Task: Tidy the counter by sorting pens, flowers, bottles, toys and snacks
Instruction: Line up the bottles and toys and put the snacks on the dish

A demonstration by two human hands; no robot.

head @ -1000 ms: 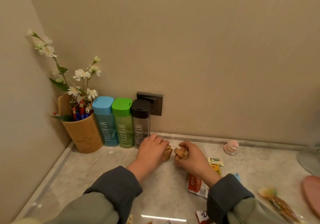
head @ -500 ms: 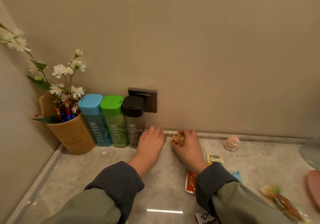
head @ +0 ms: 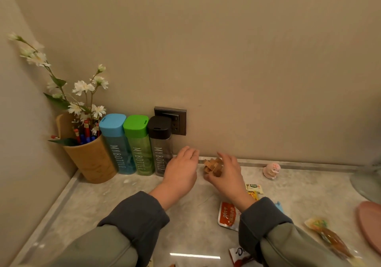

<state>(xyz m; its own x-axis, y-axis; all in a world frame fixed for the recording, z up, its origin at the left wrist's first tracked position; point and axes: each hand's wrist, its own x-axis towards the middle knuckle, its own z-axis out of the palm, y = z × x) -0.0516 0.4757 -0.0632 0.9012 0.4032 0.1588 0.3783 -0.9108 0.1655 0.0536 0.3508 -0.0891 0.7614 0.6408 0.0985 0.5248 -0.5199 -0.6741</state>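
Note:
A wooden puzzle toy (head: 212, 167) sits on the counter close to the wall. My right hand (head: 227, 177) curls around it, thumb at its lower edge and fingers arched over its top. My left hand (head: 181, 171) lies palm down with straight fingers just left of the toy, beside the black-capped bottle (head: 161, 149). Whether anything is under that hand is hidden. The green-capped bottle (head: 140, 147) and the blue-capped bottle (head: 117, 145) stand in a row with it. A bamboo holder (head: 90, 161) in the corner holds pens and white flowers (head: 82, 87).
A pink pig toy (head: 272, 170) stands by the wall at the right. Snack packets (head: 227, 217) lie near my right wrist, with a yellow one (head: 254, 190) and a clear-wrapped one (head: 329, 238). A small blue toy (head: 279, 206) peeks past my sleeve. A pink plate (head: 371, 225) is at the right edge. A wall socket (head: 177, 120) is behind the bottles.
Both hands moved from mid-counter to the wall with the wooden toys. The right hand's fingers have since spread looser over its toy, and the left hand lies flat.

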